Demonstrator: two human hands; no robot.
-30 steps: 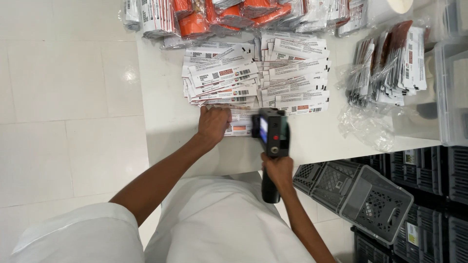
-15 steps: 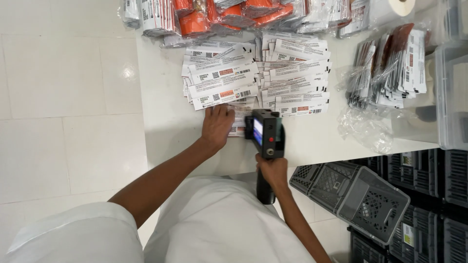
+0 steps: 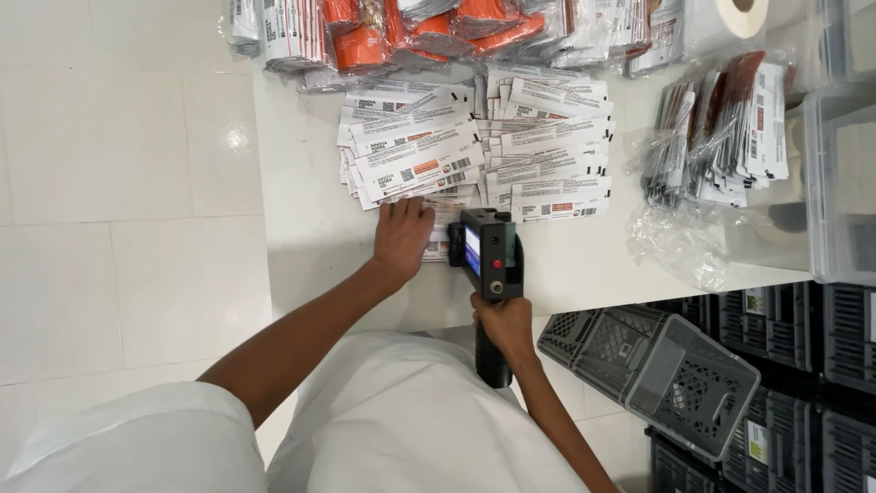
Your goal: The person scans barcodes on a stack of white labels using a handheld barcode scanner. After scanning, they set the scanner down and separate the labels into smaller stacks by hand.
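A: Where's the label strip from the hands?
B: Under the left hand, pressed flat; its long axis runs nine-to-three; the right hand, fisted on the handheld printer, sits at five o'clock.

White table carries fanned rows of white printed pouches, orange packets along the far edge. Bagged pouch bundle, paper roll and clear bin sit on its right side.

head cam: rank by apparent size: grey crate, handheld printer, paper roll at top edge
1. grey crate, clearly largest.
2. handheld printer, held in the right hand.
3. paper roll, smallest, but cut off by the frame edge, so unsure.
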